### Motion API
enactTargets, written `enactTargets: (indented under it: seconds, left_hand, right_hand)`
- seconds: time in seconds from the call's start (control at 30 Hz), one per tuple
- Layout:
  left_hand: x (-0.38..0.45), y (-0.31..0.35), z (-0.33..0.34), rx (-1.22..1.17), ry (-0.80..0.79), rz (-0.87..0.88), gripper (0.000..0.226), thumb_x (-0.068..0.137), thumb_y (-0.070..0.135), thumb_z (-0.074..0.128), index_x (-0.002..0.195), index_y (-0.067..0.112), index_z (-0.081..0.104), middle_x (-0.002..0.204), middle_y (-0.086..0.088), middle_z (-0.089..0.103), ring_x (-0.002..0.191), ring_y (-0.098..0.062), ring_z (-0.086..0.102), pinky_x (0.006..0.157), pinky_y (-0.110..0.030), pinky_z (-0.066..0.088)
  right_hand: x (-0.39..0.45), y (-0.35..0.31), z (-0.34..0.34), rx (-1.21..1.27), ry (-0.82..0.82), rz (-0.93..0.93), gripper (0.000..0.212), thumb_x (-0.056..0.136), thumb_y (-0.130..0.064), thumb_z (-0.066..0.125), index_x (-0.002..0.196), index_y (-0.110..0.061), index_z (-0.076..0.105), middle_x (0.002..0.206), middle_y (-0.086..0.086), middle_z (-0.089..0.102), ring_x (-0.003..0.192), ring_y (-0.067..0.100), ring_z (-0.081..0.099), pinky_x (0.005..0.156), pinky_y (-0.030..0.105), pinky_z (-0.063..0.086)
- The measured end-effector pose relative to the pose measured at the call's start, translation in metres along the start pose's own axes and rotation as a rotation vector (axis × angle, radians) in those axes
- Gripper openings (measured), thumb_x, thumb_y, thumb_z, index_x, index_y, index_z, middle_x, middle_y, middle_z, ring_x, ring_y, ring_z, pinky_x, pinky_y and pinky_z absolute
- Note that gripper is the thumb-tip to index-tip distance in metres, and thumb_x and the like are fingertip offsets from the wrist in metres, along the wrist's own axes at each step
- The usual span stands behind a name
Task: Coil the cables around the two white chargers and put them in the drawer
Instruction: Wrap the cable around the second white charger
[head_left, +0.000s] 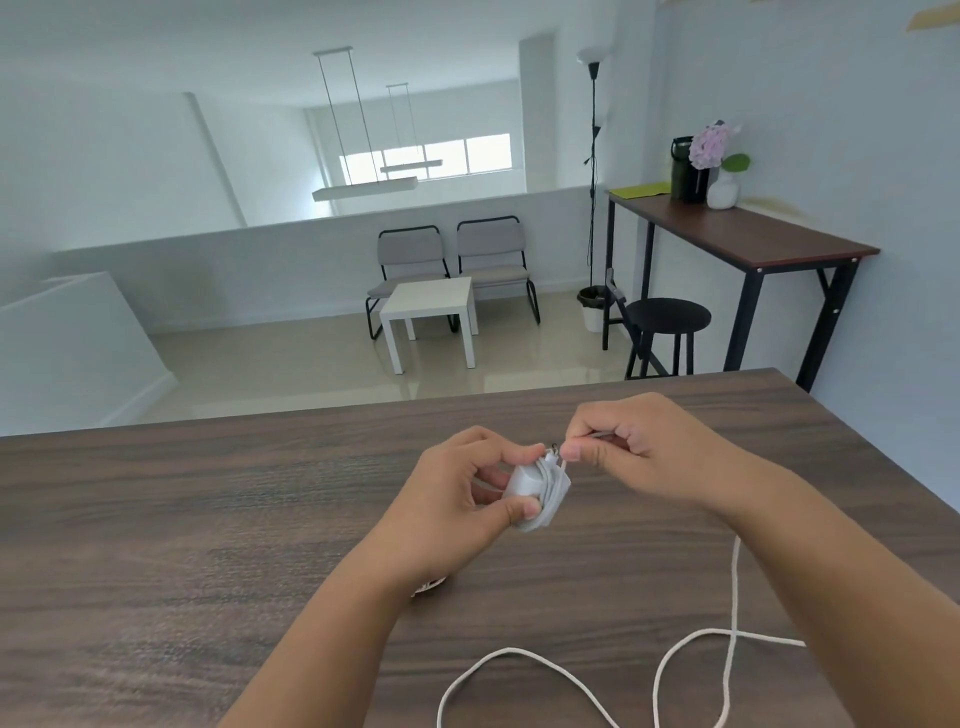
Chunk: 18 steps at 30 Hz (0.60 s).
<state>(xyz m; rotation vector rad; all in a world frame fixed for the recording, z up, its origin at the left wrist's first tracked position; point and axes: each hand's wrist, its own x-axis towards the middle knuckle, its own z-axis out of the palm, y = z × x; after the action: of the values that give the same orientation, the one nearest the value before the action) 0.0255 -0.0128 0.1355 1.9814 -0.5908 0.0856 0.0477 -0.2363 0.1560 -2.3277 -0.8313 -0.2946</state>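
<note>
Above the dark wooden table (208, 519), my left hand (457, 493) grips a white charger (537, 491) that has several turns of white cable wound around it. My right hand (634, 447) pinches the cable close to the charger's top corner. The loose white cable (732, 597) hangs from under my right wrist and lies in loops on the table at the lower right. A small white object (428, 586) peeks out from under my left forearm; I cannot tell what it is. No drawer is in view.
Beyond the table's far edge the floor holds a white side table (431, 306), two grey chairs (493, 260), a black stool (667, 317) and a tall desk (753, 241) with a vase against the right wall.
</note>
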Motion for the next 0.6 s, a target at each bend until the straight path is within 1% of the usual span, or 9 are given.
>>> enactTargets:
  seconds: [0.1, 0.17, 0.23, 0.3, 0.37, 0.4, 0.47, 0.53, 0.6]
  left_hand:
    - [-0.004, -0.001, -0.002, -0.161, -0.064, -0.091, 0.037, 0.077, 0.004, 0.078, 0.106, 0.028, 0.073, 0.095, 0.005, 0.069, 0.085, -0.015, 0.067, 0.08, -0.028, 0.056]
    - [-0.005, -0.002, -0.002, -0.304, -0.071, -0.126, 0.035, 0.075, 0.009, 0.079, 0.104, 0.028, 0.074, 0.087, 0.003, 0.072, 0.082, -0.016, 0.065, 0.079, -0.029, 0.055]
    - [-0.006, -0.002, -0.001, -0.44, -0.078, -0.112, 0.034, 0.072, 0.014, 0.08, 0.103, 0.027, 0.074, 0.09, 0.0, 0.072, 0.084, -0.02, 0.061, 0.077, -0.03, 0.054]
    - [-0.005, -0.004, 0.004, -0.574, -0.09, -0.07, 0.038, 0.067, 0.023, 0.086, 0.103, 0.026, 0.073, 0.1, -0.002, 0.072, 0.09, -0.023, 0.061, 0.077, -0.034, 0.055]
    - [-0.003, -0.005, 0.007, -0.714, -0.056, -0.053, 0.047, 0.061, 0.033, 0.091, 0.103, 0.024, 0.073, 0.104, -0.002, 0.072, 0.092, -0.018, 0.065, 0.076, -0.033, 0.056]
    - [-0.003, -0.006, 0.009, -0.779, -0.021, -0.055, 0.051, 0.058, 0.034, 0.092, 0.103, 0.022, 0.074, 0.103, -0.001, 0.072, 0.09, -0.016, 0.066, 0.074, -0.031, 0.057]
    - [-0.002, -0.008, 0.014, -0.863, 0.07, -0.07, 0.051, 0.057, 0.029, 0.093, 0.103, 0.019, 0.074, 0.103, -0.003, 0.072, 0.088, -0.016, 0.069, 0.072, -0.029, 0.058]
    - [-0.002, -0.009, 0.02, -0.908, 0.19, -0.107, 0.039, 0.065, 0.013, 0.086, 0.102, 0.017, 0.074, 0.102, -0.005, 0.073, 0.087, -0.017, 0.07, 0.07, -0.029, 0.058]
    - [-0.001, -0.011, 0.023, -0.932, 0.316, -0.163, 0.031, 0.071, 0.007, 0.076, 0.1, 0.016, 0.072, 0.098, -0.005, 0.073, 0.083, -0.016, 0.07, 0.068, -0.027, 0.058]
  right_hand:
    - [0.001, 0.004, 0.002, 0.141, 0.017, 0.02, 0.021, 0.084, -0.052, 0.055, 0.079, -0.035, 0.065, 0.071, -0.001, 0.066, 0.064, 0.021, 0.058, 0.062, 0.033, 0.046]
    - [0.001, 0.006, 0.003, 0.224, 0.052, 0.036, 0.024, 0.084, -0.053, 0.056, 0.079, -0.032, 0.066, 0.071, 0.0, 0.065, 0.067, 0.021, 0.058, 0.062, 0.027, 0.045]
    - [0.002, 0.006, 0.006, 0.265, 0.08, 0.047, 0.029, 0.084, -0.055, 0.054, 0.077, -0.029, 0.066, 0.07, -0.001, 0.063, 0.065, 0.016, 0.055, 0.061, 0.016, 0.041]
    - [0.004, 0.002, 0.016, 0.362, 0.066, 0.045, 0.027, 0.09, -0.046, 0.054, 0.075, -0.027, 0.063, 0.066, -0.012, 0.06, 0.061, 0.002, 0.052, 0.061, 0.01, 0.039]
    - [0.004, -0.003, 0.032, 0.51, 0.059, 0.081, 0.033, 0.094, -0.037, 0.046, 0.073, -0.016, 0.059, 0.061, -0.018, 0.053, 0.056, -0.002, 0.049, 0.056, 0.007, 0.037]
    - [0.003, -0.005, 0.041, 0.574, 0.074, 0.118, 0.039, 0.095, -0.039, 0.044, 0.074, -0.008, 0.057, 0.059, -0.016, 0.05, 0.053, -0.001, 0.046, 0.052, 0.007, 0.036]
    - [0.0, -0.007, 0.057, 0.648, 0.097, 0.223, 0.05, 0.095, -0.044, 0.042, 0.089, 0.004, 0.057, 0.063, -0.005, 0.047, 0.051, 0.0, 0.039, 0.047, 0.008, 0.033]
    - [-0.005, -0.012, 0.069, 0.633, 0.117, 0.28, 0.035, 0.099, -0.033, 0.042, 0.1, -0.005, 0.063, 0.064, -0.008, 0.052, 0.05, 0.0, 0.041, 0.048, 0.009, 0.034]
    - [-0.01, -0.017, 0.077, 0.463, 0.133, 0.266, 0.023, 0.1, -0.031, 0.041, 0.096, -0.031, 0.063, 0.068, -0.012, 0.059, 0.054, 0.0, 0.048, 0.054, 0.013, 0.038]
